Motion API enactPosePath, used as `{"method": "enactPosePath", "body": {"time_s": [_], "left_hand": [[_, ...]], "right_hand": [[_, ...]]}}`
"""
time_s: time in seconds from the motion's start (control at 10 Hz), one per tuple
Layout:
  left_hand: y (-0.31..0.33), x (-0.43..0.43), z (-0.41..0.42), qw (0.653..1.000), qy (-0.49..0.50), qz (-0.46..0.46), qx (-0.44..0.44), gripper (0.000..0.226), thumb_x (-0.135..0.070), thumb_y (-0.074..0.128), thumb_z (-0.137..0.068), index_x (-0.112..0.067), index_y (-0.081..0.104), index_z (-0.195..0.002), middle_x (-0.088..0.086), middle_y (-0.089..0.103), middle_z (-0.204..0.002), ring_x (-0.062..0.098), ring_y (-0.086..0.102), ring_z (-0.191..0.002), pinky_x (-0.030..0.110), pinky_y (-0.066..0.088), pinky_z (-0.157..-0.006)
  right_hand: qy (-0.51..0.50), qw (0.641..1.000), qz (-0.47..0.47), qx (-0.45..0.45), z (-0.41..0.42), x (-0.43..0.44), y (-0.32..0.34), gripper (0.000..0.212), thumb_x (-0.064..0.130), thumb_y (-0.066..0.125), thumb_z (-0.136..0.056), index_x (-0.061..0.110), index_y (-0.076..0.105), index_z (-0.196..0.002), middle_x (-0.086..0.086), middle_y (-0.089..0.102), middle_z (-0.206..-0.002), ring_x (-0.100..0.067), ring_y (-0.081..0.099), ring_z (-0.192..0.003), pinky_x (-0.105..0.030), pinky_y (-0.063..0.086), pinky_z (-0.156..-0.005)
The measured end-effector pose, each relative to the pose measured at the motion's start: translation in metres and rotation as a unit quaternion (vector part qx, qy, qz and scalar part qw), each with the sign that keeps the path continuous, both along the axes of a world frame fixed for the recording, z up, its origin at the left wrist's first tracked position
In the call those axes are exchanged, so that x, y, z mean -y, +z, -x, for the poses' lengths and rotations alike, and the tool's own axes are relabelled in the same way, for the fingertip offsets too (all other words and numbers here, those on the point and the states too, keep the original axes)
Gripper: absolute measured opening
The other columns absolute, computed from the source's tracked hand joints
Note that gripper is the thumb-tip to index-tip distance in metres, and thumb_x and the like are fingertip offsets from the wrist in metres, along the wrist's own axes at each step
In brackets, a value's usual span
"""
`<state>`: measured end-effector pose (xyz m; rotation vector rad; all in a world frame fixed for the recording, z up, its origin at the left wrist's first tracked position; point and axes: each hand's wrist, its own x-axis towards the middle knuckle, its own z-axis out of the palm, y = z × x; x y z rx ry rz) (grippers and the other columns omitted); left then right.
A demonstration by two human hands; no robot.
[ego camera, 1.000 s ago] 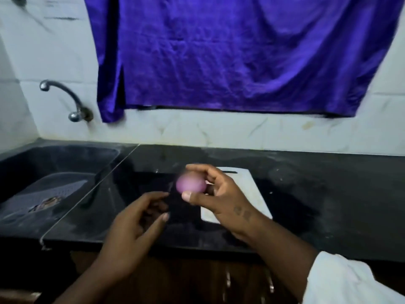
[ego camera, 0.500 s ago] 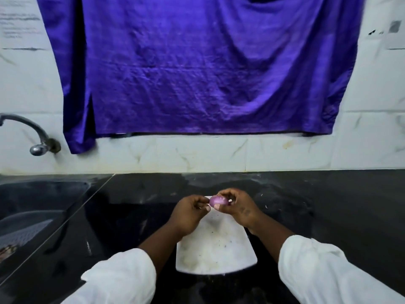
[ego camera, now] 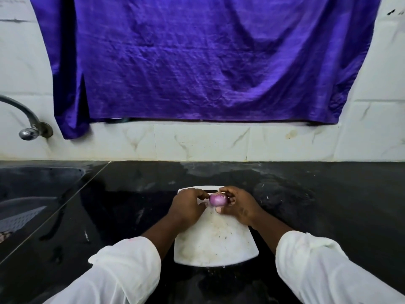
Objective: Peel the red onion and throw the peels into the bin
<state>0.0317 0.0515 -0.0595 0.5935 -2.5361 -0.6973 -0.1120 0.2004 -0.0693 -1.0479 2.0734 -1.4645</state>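
A small red onion (ego camera: pixel 217 199) is held over the far end of a white cutting board (ego camera: pixel 215 242) on the black counter. My right hand (ego camera: pixel 237 205) grips it from the right, fingers curled over its top and thumb under it. My left hand (ego camera: pixel 188 205) pinches at the onion's left side with thumb and fingertips. No bin is in view.
A dark sink (ego camera: pixel 32 194) with a grey perforated tray (ego camera: pixel 20 216) lies at the left, a metal tap (ego camera: pixel 28 126) above it. A purple cloth (ego camera: pixel 197 58) hangs on the tiled wall behind. Small bits speckle the board and the black counter (ego camera: pixel 328 205).
The view swung from the sink side to face the board. Both hands moved out over the board, and my left hand, apart from the onion a second ago, now pinches it.
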Motion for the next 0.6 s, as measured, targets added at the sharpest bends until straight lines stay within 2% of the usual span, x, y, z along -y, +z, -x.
{"method": "enactPosePath", "body": {"time_s": [0.1,0.3,0.4,0.5,0.6], "left_hand": [[0.001,-0.003,-0.004,1.000,0.001,0.003,0.002,0.026,-0.028,0.071,-0.095,-0.028,0.075,-0.121,-0.007,0.072,-0.120,0.013,0.065,-0.111,0.027,0.049,-0.092],[-0.001,0.001,-0.004,1.000,0.006,0.001,0.021,0.035,-0.029,0.071,-0.095,-0.027,0.070,-0.130,-0.008,0.072,-0.126,0.014,0.065,-0.116,0.032,0.052,-0.103],[-0.002,0.003,-0.007,1.000,0.003,0.002,0.024,0.037,-0.030,0.071,-0.095,-0.027,0.068,-0.131,-0.009,0.072,-0.123,0.014,0.065,-0.114,0.032,0.052,-0.101],[-0.006,0.006,-0.010,1.000,0.003,0.004,0.019,0.034,-0.030,0.071,-0.093,-0.029,0.069,-0.127,-0.011,0.071,-0.116,0.014,0.065,-0.111,0.032,0.052,-0.099],[-0.010,0.010,-0.013,1.000,0.012,-0.007,0.009,0.032,-0.031,0.071,-0.092,-0.031,0.069,-0.124,-0.014,0.069,-0.110,0.013,0.065,-0.109,0.034,0.052,-0.099]], "right_hand": [[-0.003,1.000,-0.011,-0.013,-0.001,0.003,-0.002,0.078,-0.010,0.088,-0.069,0.010,0.056,-0.138,-0.006,0.061,-0.119,-0.022,0.062,-0.107,-0.017,0.056,-0.080],[-0.005,1.000,-0.005,0.009,0.006,0.005,-0.006,0.078,-0.006,0.090,-0.069,0.013,0.058,-0.137,-0.007,0.062,-0.122,-0.027,0.064,-0.111,-0.025,0.058,-0.085],[-0.001,0.996,0.013,0.088,0.008,0.008,-0.003,0.078,-0.010,0.087,-0.071,0.012,0.056,-0.139,-0.011,0.060,-0.124,-0.022,0.060,-0.105,-0.011,0.054,-0.068],[-0.005,0.993,0.013,0.118,0.012,0.009,-0.003,0.080,-0.017,0.082,-0.073,0.013,0.053,-0.141,-0.012,0.056,-0.127,-0.023,0.059,-0.105,-0.011,0.053,-0.065],[0.000,0.997,0.002,0.083,0.017,0.008,-0.008,0.075,-0.027,0.063,-0.079,0.012,0.048,-0.141,-0.014,0.051,-0.128,-0.024,0.056,-0.103,-0.022,0.051,-0.072]]}}
